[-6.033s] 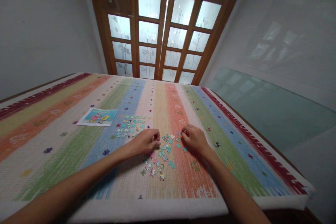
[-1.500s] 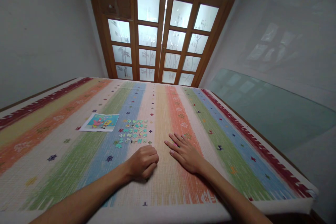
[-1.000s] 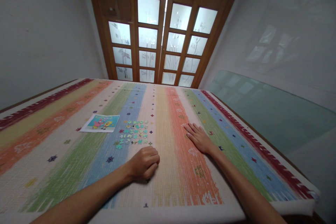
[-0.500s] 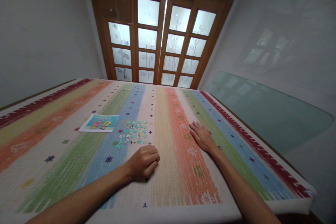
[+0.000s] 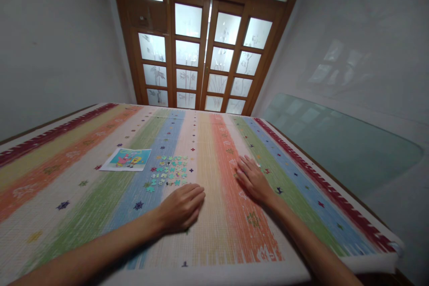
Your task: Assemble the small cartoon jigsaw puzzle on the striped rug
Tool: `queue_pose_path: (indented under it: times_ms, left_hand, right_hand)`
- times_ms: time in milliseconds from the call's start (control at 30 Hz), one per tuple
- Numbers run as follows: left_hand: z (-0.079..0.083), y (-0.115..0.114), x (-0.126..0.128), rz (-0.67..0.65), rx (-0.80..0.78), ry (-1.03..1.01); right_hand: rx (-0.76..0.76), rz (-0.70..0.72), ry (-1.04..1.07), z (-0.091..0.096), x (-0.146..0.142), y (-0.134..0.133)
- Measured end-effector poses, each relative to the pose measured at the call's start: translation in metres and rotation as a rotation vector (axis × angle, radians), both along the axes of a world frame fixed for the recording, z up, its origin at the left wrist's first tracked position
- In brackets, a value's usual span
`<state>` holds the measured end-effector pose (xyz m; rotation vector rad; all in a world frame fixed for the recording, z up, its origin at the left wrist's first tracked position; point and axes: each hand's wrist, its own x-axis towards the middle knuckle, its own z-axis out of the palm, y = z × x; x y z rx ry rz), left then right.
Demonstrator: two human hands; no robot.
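My left hand (image 5: pixel 183 207) rests on the striped cloth (image 5: pixel 214 232), its fingers bent and pressed together. The palm is turned away, so anything inside it is hidden. Just beyond it lies a group of small teal jigsaw puzzle pieces (image 5: pixel 171 170), spread in loose rows. To the right, my right hand (image 5: pixel 253 179) lies palm down with fingers stretched out over the orange stripe. A tiny pale bit (image 5: pixel 258 165) shows beside its knuckles, too small to make out. Left of the pieces is a printed picture sheet (image 5: pixel 129 159) with a pink and a yellow cartoon figure.
The cloth covers a large flat surface with printed stars, crosses and stripes. Beyond its far edge stands a wooden door (image 5: pixel 206 49) with frosted panes. A greenish glass-like panel (image 5: pixel 342 143) is along the right wall, and a grey wall (image 5: pixel 60 44) rises at the left.
My left hand has loosened from a tighter fist, its fingers reaching slightly farther right. My right hand has shifted a little left and nearer to me. The puzzle pieces look unmoved.
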<state>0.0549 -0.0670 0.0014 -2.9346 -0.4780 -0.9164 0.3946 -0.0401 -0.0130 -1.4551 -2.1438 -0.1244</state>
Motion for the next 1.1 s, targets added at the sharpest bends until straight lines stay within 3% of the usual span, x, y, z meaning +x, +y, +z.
queue_pose_path:
  times_ms: [233,333,700,933,1100]
  left_hand:
    - [-0.003,0.008,-0.006,-0.004,-0.077,0.041]
    - [-0.005,0.009,-0.012,0.007,-0.104,0.046]
    - [-0.003,-0.001,-0.027,-0.03,-0.216,0.061]
    - [0.0,-0.001,-0.026,-0.038,-0.09,0.024]
    - [0.001,0.022,-0.041,0.059,0.025,-0.059]
  right_hand:
    - [-0.113,0.344,-0.037,0.015,-0.069,-0.027]
    - [-0.147,0.385,-0.097,0.022,-0.086,-0.035]
    - [-0.225,0.35,-0.143,0.013,-0.079,-0.039]
    - [-0.206,0.346,-0.116,0.009,-0.08,-0.04]
    - [-0.219,0.344,-0.144,0.008,-0.08,-0.039]
